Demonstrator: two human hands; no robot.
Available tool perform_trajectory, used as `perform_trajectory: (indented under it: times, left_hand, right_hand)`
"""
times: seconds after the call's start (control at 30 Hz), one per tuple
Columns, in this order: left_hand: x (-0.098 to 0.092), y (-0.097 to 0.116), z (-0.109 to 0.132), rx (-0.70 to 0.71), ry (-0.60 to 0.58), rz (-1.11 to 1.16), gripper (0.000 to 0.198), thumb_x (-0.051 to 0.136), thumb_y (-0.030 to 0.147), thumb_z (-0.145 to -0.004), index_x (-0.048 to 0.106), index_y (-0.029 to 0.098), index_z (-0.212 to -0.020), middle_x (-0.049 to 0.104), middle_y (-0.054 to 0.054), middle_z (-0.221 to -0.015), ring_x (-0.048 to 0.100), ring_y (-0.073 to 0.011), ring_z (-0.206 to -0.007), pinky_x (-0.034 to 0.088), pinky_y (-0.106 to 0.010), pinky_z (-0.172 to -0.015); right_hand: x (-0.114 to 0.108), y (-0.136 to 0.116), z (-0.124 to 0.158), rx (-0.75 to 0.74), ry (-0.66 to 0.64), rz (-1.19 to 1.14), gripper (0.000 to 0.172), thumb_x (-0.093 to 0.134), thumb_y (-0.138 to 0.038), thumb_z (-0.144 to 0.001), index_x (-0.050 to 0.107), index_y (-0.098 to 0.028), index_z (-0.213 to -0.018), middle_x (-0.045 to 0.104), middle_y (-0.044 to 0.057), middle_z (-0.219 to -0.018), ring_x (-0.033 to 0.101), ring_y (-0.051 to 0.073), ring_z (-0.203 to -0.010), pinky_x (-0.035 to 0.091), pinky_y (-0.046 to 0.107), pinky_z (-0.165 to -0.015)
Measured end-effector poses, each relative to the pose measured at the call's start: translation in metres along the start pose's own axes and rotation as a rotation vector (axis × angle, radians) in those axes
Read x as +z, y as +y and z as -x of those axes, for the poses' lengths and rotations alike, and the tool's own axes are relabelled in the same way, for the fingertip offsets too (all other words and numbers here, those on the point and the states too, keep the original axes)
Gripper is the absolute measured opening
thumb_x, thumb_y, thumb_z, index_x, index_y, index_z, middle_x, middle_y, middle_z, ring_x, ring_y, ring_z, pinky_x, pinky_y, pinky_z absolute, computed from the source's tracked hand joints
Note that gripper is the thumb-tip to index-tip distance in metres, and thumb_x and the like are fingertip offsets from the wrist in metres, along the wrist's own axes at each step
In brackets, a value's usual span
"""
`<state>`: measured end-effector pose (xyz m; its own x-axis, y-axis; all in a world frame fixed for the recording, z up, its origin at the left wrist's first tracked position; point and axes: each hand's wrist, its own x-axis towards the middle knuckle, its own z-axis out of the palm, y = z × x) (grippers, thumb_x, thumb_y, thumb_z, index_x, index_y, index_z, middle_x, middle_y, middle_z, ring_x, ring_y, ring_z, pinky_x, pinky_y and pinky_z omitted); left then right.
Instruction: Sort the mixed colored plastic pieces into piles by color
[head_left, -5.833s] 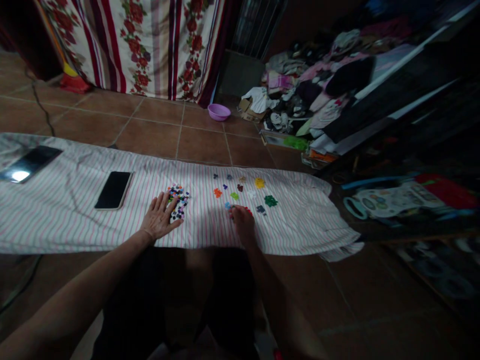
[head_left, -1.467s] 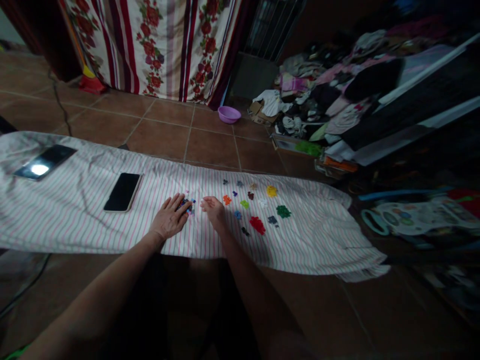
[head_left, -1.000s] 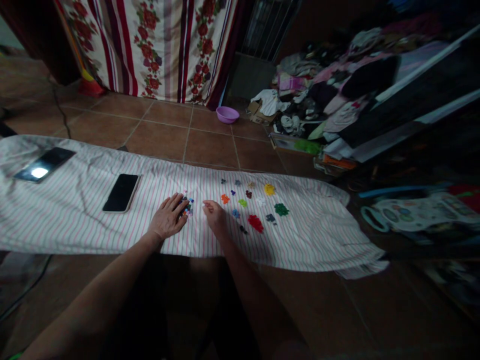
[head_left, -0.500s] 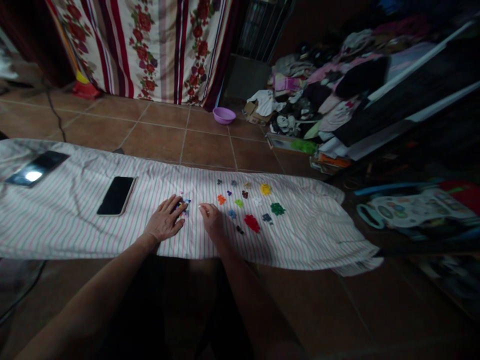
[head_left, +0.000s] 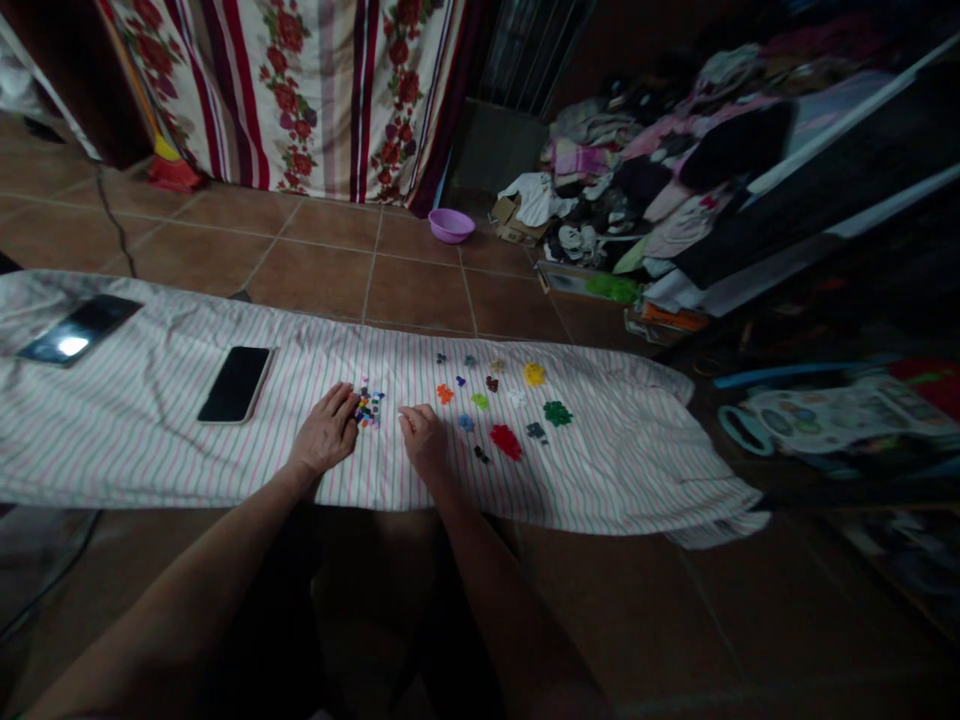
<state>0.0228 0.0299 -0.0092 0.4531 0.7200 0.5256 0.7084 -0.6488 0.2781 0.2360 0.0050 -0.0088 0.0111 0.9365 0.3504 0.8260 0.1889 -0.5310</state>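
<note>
A striped pink-and-white cloth (head_left: 135,430) lies across the tiled floor. My left hand (head_left: 324,436) rests flat on it, fingers apart, its tips beside a small mixed pile of coloured beads (head_left: 368,407). My right hand (head_left: 422,440) lies just right of that pile with its fingers curled in a pinch; what they hold is too small to make out. Further right sit sorted little heaps: orange (head_left: 445,394), light green (head_left: 480,401), red (head_left: 505,441), dark green (head_left: 557,412) and yellow (head_left: 534,374).
A black phone (head_left: 235,383) lies on the cloth left of my hands, and a second lit phone (head_left: 79,329) at the far left. A purple bowl (head_left: 451,225) stands on the tiles by a floral curtain (head_left: 322,90). Piled clothes (head_left: 645,190) and toys (head_left: 825,415) fill the right.
The mixed bead pile has shrunk since the oldest frame. My right hand came from the sorted heaps to the mixed pile and now pinches beside it. The left hand drew back slightly, uncovering the beads.
</note>
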Motion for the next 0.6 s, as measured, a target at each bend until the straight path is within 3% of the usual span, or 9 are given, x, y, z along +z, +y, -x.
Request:
perform_trajectory:
  times: [0.27, 0.6]
  left_hand:
    - [-0.006, 0.004, -0.002, -0.004, -0.078, -0.016, 0.045, 0.042, 0.014, -0.088, 0.055, 0.021, -0.130, 0.045, -0.012, -0.144, 0.032, -0.0304, -0.141, 0.040, -0.052, -0.110]
    - [-0.013, 0.012, -0.006, -0.026, -0.158, -0.058, 0.040, 0.039, 0.026, -0.093, 0.055, 0.019, -0.129, 0.047, -0.012, -0.144, 0.034, -0.0297, -0.140, 0.038, -0.051, -0.110]
  right_hand:
    - [-0.002, -0.001, 0.000, -0.014, -0.036, 0.005, 0.029, 0.050, -0.012, -0.089, 0.073, -0.020, -0.104, 0.065, 0.006, -0.096, 0.062, 0.016, -0.089, 0.047, 0.025, -0.080]
    - [-0.001, -0.014, -0.019, 0.015, -0.041, -0.089, 0.029, 0.047, -0.015, -0.090, 0.072, -0.021, -0.105, 0.069, 0.005, -0.096, 0.064, 0.016, -0.088, 0.048, 0.024, -0.083]
